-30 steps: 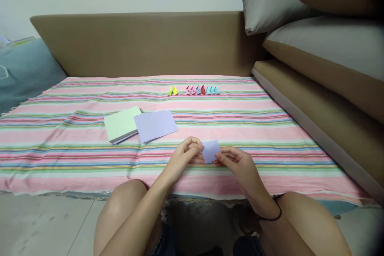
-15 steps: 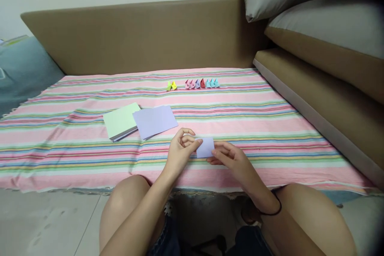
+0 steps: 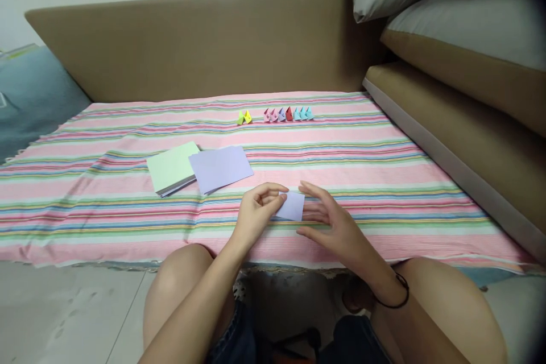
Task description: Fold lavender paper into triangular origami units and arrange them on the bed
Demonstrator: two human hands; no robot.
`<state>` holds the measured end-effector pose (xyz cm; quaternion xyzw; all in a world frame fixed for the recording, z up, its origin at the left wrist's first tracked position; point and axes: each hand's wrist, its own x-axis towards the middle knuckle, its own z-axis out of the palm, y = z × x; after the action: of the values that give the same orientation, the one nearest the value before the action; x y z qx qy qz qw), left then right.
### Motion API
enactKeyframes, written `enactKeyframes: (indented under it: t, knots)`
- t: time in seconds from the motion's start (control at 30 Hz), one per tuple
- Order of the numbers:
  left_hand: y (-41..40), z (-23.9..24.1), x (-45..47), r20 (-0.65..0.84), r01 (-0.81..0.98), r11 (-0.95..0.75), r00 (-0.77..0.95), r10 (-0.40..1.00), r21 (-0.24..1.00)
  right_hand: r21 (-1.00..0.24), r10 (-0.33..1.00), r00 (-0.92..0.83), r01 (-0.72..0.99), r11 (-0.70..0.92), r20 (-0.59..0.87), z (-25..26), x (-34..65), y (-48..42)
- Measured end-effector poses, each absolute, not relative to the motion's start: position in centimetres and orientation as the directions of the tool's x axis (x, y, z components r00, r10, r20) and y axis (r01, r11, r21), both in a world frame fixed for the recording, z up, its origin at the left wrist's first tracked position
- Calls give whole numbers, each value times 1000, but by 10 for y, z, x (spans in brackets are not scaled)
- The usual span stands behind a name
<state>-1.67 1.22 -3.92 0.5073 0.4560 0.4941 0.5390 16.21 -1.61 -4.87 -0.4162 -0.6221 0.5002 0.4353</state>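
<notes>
A small folded piece of light purple paper (image 3: 292, 207) is pinched at its left side by my left hand (image 3: 261, 207), thumb on top. My right hand (image 3: 330, 222) is at the paper's right edge with thumb and fingers spread apart; some of its fingers are partly behind the paper, and whether they touch it I cannot tell. Beyond my hands to the left lie larger purple sheets (image 3: 222, 168), overlapping a stack of pale green paper (image 3: 173, 166).
A striped cloth (image 3: 367, 170) covers the seat. Toward the back stand small folded paper figures: yellow ones (image 3: 244, 118) and a row of pink, purple, red and blue ones (image 3: 289, 114). Brown cushions (image 3: 460, 131) are piled at the right; a brown backrest (image 3: 205, 48) runs behind.
My right hand has let its thumb off the paper and spread its fingers. The left hand keeps its pinch, and the paper has tilted slightly.
</notes>
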Motion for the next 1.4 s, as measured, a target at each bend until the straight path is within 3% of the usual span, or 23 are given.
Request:
enactKeyframes:
  t: [0.1, 0.23, 0.47, 0.83, 1.1, 1.27, 1.4]
  knots:
    - [10, -38, -16, 9, -50, -1, 156, 988, 999, -947, 932, -309, 194, 256, 189, -46, 166, -16]
    - [8, -35, -12, -42, -181, 87, 239, 970, 980, -922, 942, -206, 230, 310, 265, -45, 170, -15]
    - [8, -35, -13, 28, -201, 5, 165, 986, 980, -892, 924, -173, 253, 376, 340, -43, 173, -15]
    - [7, -35, -12, 42, -222, 9, 226, 973, 975, -923, 946, -54, 205, 325, 321, -44, 174, -15]
    - [7, -35, -13, 54, -199, -22, 158, 986, 980, -932, 945, -105, 164, 325, 311, -43, 176, -15]
    - [5, -37, -10, 28, -82, -15, 154, 988, 997, -962, 966, -151, 148, 230, 208, -44, 172, -16]
    - [3, -38, -5, 12, -109, 6, 165, 986, 994, -993, 991, -91, 65, 102, 96, -47, 167, -16]
